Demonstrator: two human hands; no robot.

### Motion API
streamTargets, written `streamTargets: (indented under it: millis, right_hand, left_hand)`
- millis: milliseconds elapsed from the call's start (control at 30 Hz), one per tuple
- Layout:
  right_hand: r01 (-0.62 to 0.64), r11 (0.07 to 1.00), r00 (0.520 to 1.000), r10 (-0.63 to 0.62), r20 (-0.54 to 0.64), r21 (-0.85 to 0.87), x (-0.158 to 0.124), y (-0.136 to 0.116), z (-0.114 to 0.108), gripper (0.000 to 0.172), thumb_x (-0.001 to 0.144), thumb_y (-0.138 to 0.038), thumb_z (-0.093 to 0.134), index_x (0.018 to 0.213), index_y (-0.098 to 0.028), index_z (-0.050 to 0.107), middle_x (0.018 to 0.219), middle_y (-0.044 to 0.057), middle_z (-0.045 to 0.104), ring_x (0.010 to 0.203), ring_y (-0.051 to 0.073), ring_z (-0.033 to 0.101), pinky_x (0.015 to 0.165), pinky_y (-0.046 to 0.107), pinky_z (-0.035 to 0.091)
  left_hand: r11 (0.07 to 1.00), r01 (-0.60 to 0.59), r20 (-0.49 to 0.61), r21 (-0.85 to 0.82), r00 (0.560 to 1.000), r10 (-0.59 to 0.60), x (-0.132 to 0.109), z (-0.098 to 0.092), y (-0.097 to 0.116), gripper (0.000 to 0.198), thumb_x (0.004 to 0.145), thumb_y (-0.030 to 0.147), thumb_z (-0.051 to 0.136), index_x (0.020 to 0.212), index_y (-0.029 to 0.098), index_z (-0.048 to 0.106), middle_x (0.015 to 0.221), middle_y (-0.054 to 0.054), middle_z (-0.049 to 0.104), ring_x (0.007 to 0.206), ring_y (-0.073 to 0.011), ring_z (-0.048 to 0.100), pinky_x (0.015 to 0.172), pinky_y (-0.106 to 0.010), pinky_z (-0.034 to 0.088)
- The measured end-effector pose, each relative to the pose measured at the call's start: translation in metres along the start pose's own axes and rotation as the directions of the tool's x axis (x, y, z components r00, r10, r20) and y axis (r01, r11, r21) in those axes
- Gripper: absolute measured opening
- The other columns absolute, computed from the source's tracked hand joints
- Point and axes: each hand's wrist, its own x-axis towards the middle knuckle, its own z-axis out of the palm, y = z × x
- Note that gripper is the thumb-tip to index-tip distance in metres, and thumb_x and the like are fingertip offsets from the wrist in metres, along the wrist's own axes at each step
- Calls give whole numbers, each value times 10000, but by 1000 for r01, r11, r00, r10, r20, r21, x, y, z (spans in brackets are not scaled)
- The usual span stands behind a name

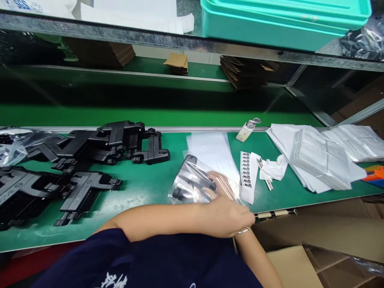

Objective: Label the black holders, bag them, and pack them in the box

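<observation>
A clear plastic bag (192, 188) lies on the green bench near its front edge, with a black plastic part (192, 176) inside it. My left arm reaches across from the left. My left hand (231, 216) rests with curled fingers at the bag's near right edge and seems to grip it. My right hand (220, 185) is mostly hidden behind the left one, a bracelet on its wrist. Its fingers show under the glossy plastic, closed at the end of the black part.
Several black plastic parts (90, 160) lie on the bench to the left. Empty clear bags (214, 154), a label strip (246, 170), a small bottle (246, 131) and stacked white bags (321, 158) lie to the right. Open cardboard boxes (324, 248) stand below. A teal bin (282, 20) sits on the shelf.
</observation>
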Motion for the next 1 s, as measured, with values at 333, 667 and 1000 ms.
streamTargets:
  millis: [333, 667, 1000]
  right_hand:
    - [515, 847, 847, -480, 229, -128, 2, -38, -39, 344, 927, -81, 472, 1203, -236, 608, 1247, 77, 678, 1205, 208, 601, 1123, 483, 385]
    - [156, 988, 972, -154, -179, 0, 13, -56, -52, 312, 961, -263, 473, 1245, -236, 598, 1123, 95, 701, 1054, 244, 655, 916, 423, 547]
    - [178, 982, 910, -139, 391, -63, 45, -78, -59, 364, 852, -555, 636, 923, -197, 626, 867, 8, 677, 846, 145, 645, 751, 226, 505]
  left_hand:
    - [919, 395, 273, 3, 883, -381, -67, -87, -56, 327, 784, 242, 650, 1103, 182, 606, 1081, -93, 698, 1014, -267, 656, 927, -388, 484]
    - [591, 550, -187, -590, 619, -763, -116, -33, -71, 764, 822, 278, 599, 1481, 167, 227, 1273, -156, 623, 1072, -262, 655, 844, -344, 537]
    - [935, 348, -278, 63, 906, -319, -126, -23, -48, 812, 896, 482, 511, 1553, 291, 73, 948, -42, 730, 759, -260, 725, 647, -325, 575]
